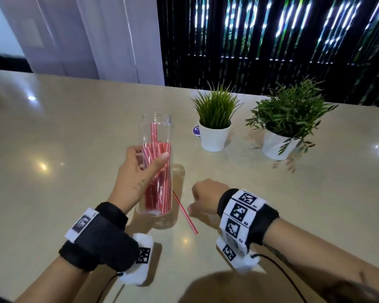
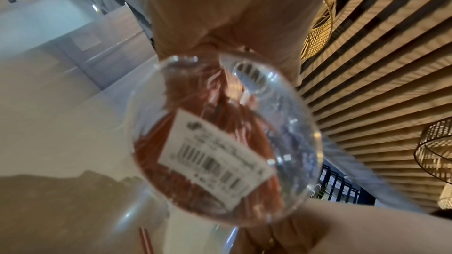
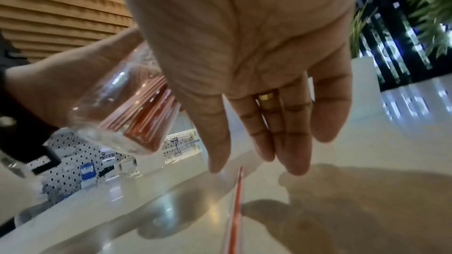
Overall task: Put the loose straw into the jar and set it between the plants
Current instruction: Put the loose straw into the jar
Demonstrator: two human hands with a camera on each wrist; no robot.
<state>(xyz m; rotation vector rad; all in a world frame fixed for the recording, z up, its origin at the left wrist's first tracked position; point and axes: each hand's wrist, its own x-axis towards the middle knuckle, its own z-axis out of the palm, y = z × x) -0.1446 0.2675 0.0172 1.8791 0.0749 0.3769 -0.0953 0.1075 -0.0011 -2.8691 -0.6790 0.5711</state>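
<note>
Gripping the clear jar (image 1: 157, 162) around its middle, the left hand (image 1: 136, 173) has the thumb on the near wall and the fingers curled round the far wall. The jar appears lifted off the counter (image 1: 74, 149) and tilted, mouth pointing away from the person; the left wrist view looks at its base, which carries a white barcode label (image 2: 215, 159). Inside the jar is a bundle of red-and-white striped straws (image 1: 158, 182), with one straw reaching higher toward the mouth.

The loose straw (image 1: 185, 212) lies flat on the counter, just beside the jar's base and between the two hands. It is outside the jar.

The right hand (image 1: 205, 199) hovers just above the counter, immediately right of the loose straw. In the right wrist view its fingers (image 3: 293, 132) are straight and spread slightly apart, pointing down toward the straw's end; they hold nothing. A ring (image 3: 266, 97) sits on one finger.

Two potted plants stand at the far right of the counter: a grassy plant (image 1: 216, 119) in a white pot and, further right, a leafy plant (image 1: 290, 119) in a white wrapped pot. A gap separates them. Both wrists carry black bands with marker tags.
</note>
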